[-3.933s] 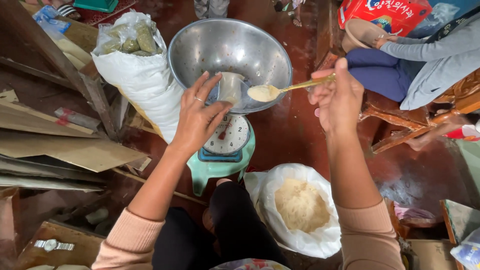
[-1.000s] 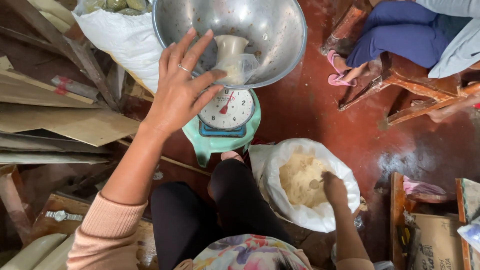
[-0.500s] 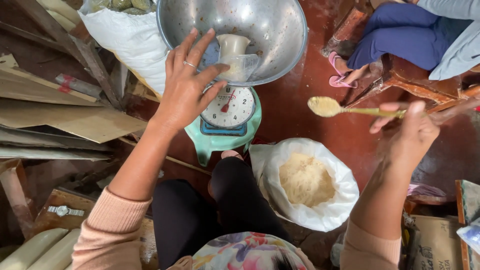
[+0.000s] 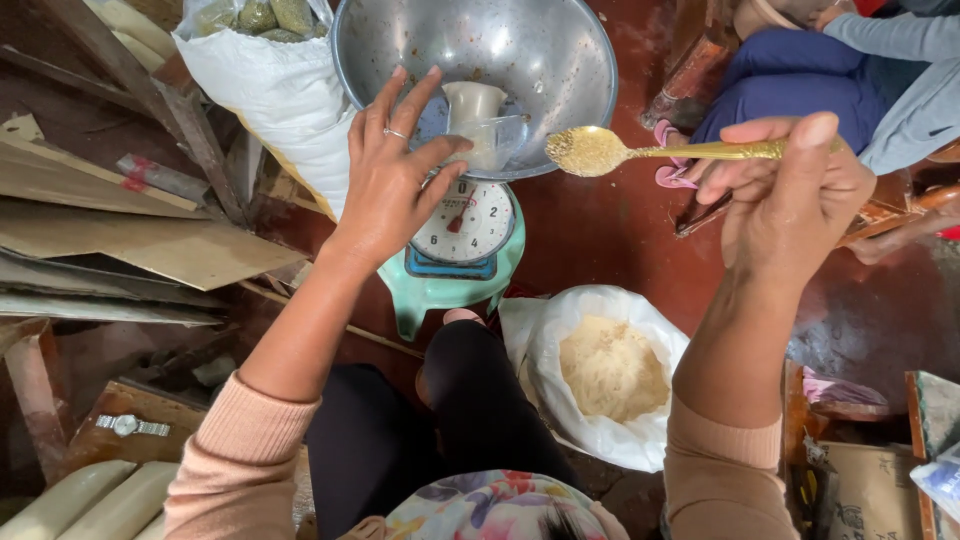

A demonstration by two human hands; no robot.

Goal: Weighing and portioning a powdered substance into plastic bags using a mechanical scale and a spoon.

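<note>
Powder, pale yellow and grainy, lay in the white bag [image 4: 610,375] on the floor at about five o'clock from the scale, closest to the person's knees; its mouth was rolled open and the heap inside looked dry and loose.

Above it, at three o'clock from the scale, the right hand [image 4: 790,195] was closed around the handle of a gold-coloured spoon [image 4: 640,150], pinching it between thumb and fingers. The spoon's bowl carried a level load of the same powder and hung just outside the rim of the pan, at roughly four o'clock on that rim. Keeping the spoon flat and bringing it right over the cup before tipping would probably save grains from falling into the pan or onto the floor; small taps would likely give finer control than one tilt.

The left hand [image 4: 390,170] was spread open, fingers splayed, resting on the near rim of the steel pan [image 4: 560,50], with its fingertips touching the clear plastic cup [image 4: 480,135] that stood in the pan. A steady hold there seemed wise, though pressing down could falsify the reading.

Under the pan sat the green scale [image 4: 465,235], its round dial facing up. Farther off, at eleven o'clock, a white sack [image 4: 270,90] leaned beside the pan.
</note>
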